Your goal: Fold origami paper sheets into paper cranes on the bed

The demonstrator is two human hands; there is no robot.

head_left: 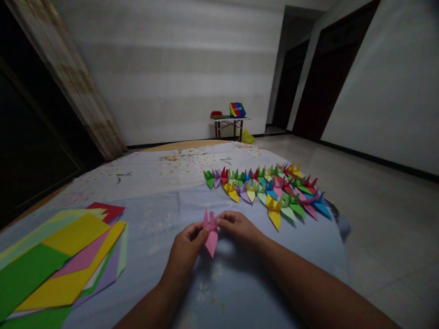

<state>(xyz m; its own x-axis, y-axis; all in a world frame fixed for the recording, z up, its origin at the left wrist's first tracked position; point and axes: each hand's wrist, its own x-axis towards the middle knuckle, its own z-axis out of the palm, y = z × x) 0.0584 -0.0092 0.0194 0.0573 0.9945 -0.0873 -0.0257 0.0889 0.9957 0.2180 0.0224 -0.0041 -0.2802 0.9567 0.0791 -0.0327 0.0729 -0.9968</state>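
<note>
A pink folded paper crane (pixel 211 240) is held up over the blue cloth in front of me, two narrow points upward and a wider pointed wing hanging down. My left hand (pixel 187 244) pinches its left side between thumb and fingers. At its upper right, the closed fingertips of my right hand (pixel 239 227) grip the crane near one upper point, which looks bent at the tip. To the right, several finished paper cranes (pixel 274 212) in yellow, green, red, blue, purple and pink stand in rows.
Overlapping sheets of coloured paper (pixel 77 233) lie at the left. A blue cloth (pixel 154 233) and a flowered white cloth (pixel 144 167) cover the table. By the far wall stands a small table (pixel 224 120) with a colourful box (pixel 237 109); a yellow bag (pixel 247 136) is beside it.
</note>
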